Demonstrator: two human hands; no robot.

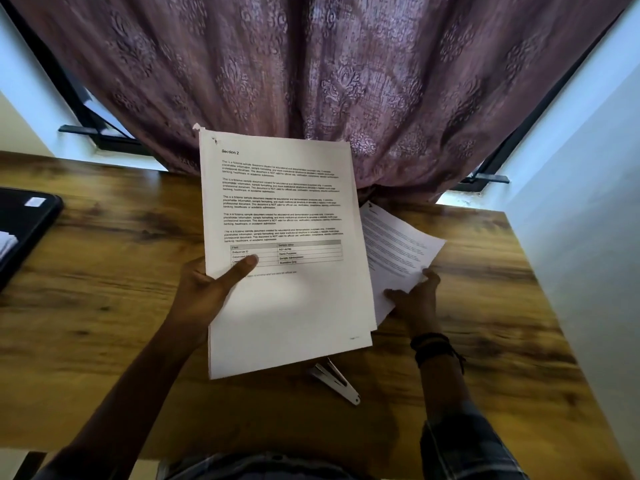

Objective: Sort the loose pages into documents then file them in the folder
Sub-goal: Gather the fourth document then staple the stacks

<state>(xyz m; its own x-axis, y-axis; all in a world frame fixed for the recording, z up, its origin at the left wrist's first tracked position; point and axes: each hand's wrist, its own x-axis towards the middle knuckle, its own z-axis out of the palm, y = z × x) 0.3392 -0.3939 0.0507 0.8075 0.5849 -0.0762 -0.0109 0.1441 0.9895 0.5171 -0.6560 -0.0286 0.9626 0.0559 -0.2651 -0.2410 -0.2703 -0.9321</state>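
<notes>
A black folder (27, 230) lies at the left edge of the table (104, 289), probably waiting for finished documents. The left hand (204, 299) pinches a stack of pages (284, 237) by its left margin, thumb across the front, and tilts it up so the "Section 2" heading can be read. A stapler (336, 379) lies on the near side, just below the stack. The right hand (419, 299) grips a second sheaf (394, 251) lower down on the right, apparently kept apart for sorting.

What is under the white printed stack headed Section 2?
A silver metal stapler on the brown wooden table pokes out below the white stack; its far end is covered.
</notes>
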